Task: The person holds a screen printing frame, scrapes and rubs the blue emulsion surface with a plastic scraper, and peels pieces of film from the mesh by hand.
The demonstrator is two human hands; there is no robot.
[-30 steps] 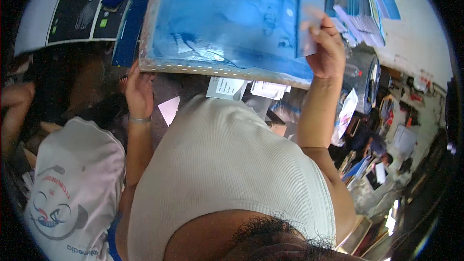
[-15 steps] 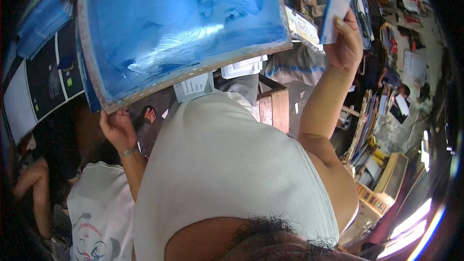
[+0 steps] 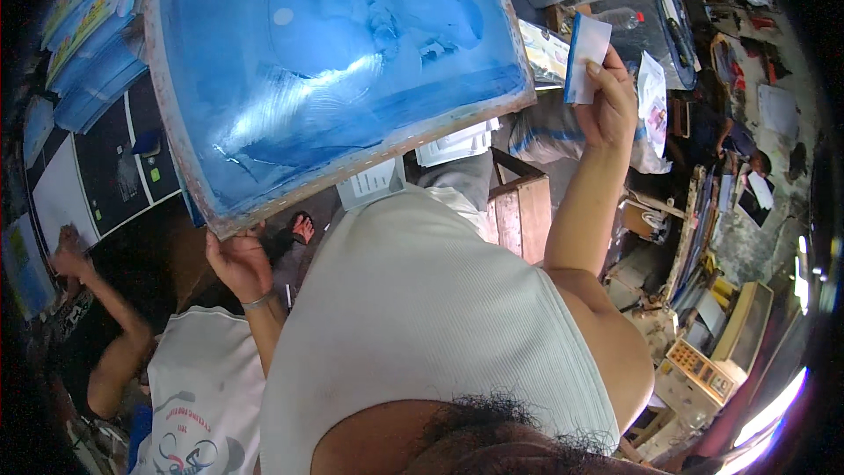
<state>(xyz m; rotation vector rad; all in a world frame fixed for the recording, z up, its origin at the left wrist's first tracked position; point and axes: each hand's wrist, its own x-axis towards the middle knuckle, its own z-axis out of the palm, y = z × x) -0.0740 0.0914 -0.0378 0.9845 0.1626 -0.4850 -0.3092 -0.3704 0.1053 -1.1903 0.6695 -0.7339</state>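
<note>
Here's the right hand point(image 3: 611, 104), thumb and fingers pinching a flat white rectangular blade with a blue edge point(image 3: 592, 40), its long axis pointing away from the body, just off the right side of the big blue-coated rectangular screen in a worn, pale frame point(image 3: 334, 44). That screen lies ahead and between the hands, near edge slanting away rightward; the left hand point(image 3: 242, 266) is nearer, touching its near-left corner, fingers partly hidden, grip impossible to tell.

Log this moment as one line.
left hand: at near-left corner of blue rectangular brown-framed panel; right hand: holding flat white rectangular blue-edged piece; piece: right of panel in view
</note>
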